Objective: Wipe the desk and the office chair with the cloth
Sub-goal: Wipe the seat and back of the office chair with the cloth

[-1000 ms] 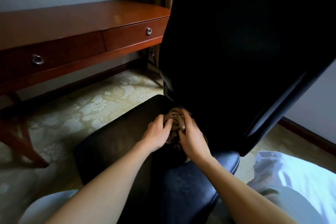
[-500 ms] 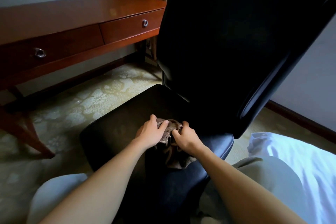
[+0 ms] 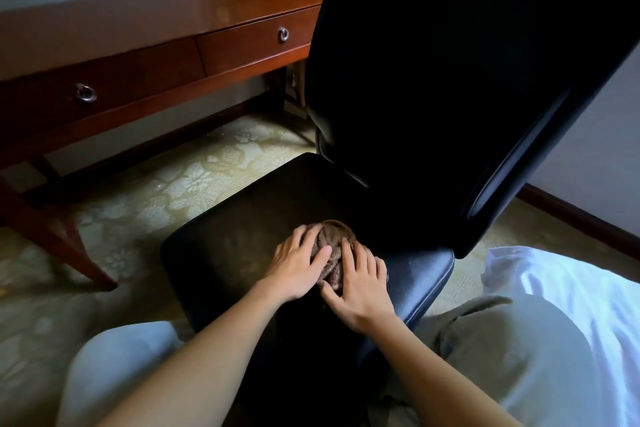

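A bunched brown cloth [image 3: 330, 248] lies on the black leather seat of the office chair [image 3: 242, 229], near the foot of the tall backrest [image 3: 450, 80]. My left hand [image 3: 298, 263] presses on the cloth's left side with fingers spread flat. My right hand [image 3: 360, 284] lies on its right side, fingers spread and slightly bent over the cloth. The reddish wooden desk [image 3: 145, 17] with two ring-pull drawers stands at the upper left, apart from both hands.
Patterned beige carpet [image 3: 166, 191] covers the floor between desk and chair. The desk's splayed leg [image 3: 62, 243] stands at the left. A white bed sheet [image 3: 571, 295] lies at the right. My knees in light trousers flank the seat's front.
Both hands went from gripping the bunched cloth to lying flatter on it with spread fingers. The cloth moved slightly forward on the seat, away from the backrest.
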{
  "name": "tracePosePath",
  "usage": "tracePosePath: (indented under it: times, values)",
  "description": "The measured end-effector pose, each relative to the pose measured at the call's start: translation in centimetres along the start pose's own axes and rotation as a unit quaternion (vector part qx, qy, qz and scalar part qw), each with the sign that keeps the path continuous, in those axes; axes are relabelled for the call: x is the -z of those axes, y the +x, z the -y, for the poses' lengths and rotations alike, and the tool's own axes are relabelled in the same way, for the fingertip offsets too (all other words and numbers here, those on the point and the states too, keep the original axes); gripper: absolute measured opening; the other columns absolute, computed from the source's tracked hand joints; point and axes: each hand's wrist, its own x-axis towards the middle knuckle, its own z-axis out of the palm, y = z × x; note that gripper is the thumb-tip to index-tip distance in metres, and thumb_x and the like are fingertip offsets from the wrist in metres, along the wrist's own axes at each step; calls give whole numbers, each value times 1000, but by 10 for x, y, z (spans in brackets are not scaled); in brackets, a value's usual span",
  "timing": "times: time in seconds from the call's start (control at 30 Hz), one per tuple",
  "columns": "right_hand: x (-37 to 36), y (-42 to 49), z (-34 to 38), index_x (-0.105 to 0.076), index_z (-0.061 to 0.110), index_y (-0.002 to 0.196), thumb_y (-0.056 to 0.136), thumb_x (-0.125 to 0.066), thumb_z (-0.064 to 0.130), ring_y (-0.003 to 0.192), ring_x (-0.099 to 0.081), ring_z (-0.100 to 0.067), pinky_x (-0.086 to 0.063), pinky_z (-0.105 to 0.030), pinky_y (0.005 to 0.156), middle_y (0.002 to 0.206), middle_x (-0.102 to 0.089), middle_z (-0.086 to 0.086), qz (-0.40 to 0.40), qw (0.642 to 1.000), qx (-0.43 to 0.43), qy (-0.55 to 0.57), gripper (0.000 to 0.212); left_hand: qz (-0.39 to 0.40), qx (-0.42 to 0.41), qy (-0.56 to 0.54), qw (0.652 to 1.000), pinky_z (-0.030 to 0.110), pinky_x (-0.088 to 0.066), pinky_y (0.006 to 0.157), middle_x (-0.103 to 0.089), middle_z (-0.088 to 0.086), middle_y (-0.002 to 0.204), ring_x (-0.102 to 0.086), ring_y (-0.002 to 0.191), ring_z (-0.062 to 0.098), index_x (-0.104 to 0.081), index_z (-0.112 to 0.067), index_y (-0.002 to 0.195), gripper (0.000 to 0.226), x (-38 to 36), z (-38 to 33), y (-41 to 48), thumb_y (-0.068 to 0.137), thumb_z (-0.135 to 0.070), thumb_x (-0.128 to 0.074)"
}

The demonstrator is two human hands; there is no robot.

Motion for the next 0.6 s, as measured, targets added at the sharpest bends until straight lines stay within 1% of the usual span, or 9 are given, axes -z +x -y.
tracePosePath:
  times: [0.03,0.07,0.13,0.2,0.27,0.37,0.5,0.53,0.6]
  values:
    - [-3,2,-2,-13,19,160,85,-21,72,151,-15,-32,-11,-48,122,164,-18,-11,0,1000,0,-15,92,2,0,10,1000,40,-14,121,-10,0,165,-17,150,27,-15,-31,158,59,-4,1,0,105,-51,-30]
    - [-7,5,-5,-17,18,159,85,-27,67,149,-22,-35,-19,-50,120,161,-25,-14,-5,999,1,-36,89,-3,0,20,1000,40,-13,121,-9,2,165,-16,151,27,-11,-29,159,60,-9,2,1,105,-50,-29]
    - [-11,12,-5,-28,13,153,84,-41,54,138,-41,-39,-37,-52,109,151,-41,-19,-2,998,-6,-67,81,-31,-3,41,999,41,-14,122,-8,5,165,-15,151,27,-8,-26,160,62,-19,2,2,106,-49,-27]
    - [-14,19,-4,-39,9,148,82,-55,48,127,-51,-39,-46,-50,99,143,-50,-21,-8,997,-19,-73,78,-49,-4,59,997,42,-14,124,-6,7,165,-14,151,28,-5,-24,160,62,-24,3,5,106,-48,-26]
    - [-13,26,-4,-44,8,145,83,-59,47,120,-56,-38,-49,-49,93,138,-53,-21,-21,996,-12,-86,75,-46,-6,63,997,44,-13,125,-2,7,166,-11,152,28,-3,-23,160,62,-23,5,12,106,-47,-25]
    - [-14,44,-9,-44,7,145,83,-55,45,116,-59,-38,-50,-50,91,137,-55,-22,-36,995,8,-98,73,-53,-29,82,995,43,-5,125,-4,10,166,-10,154,29,-2,-21,160,66,-19,15,32,103,-51,-18]
    - [-17,76,-15,-40,5,146,79,-74,41,117,-60,-42,-51,-53,92,136,-55,-26,-44,993,23,-106,83,-73,-45,123,989,45,0,124,-11,13,166,-7,155,24,-5,-17,160,78,-15,25,64,95,-59,0]
    - [-15,83,-14,-41,5,146,77,-77,41,116,-60,-43,-51,-53,92,136,-55,-26,-41,993,22,-111,87,-77,-47,126,988,46,0,125,-12,12,166,-5,155,22,-5,-16,160,79,-11,26,71,94,-59,2]
    - [-14,100,-14,-42,5,148,76,-77,43,118,-59,-42,-49,-52,93,139,-54,-26,-43,991,20,-126,89,-76,-45,122,989,48,1,125,-12,10,166,-2,155,19,-6,-17,160,73,-6,29,88,98,-56,-5]
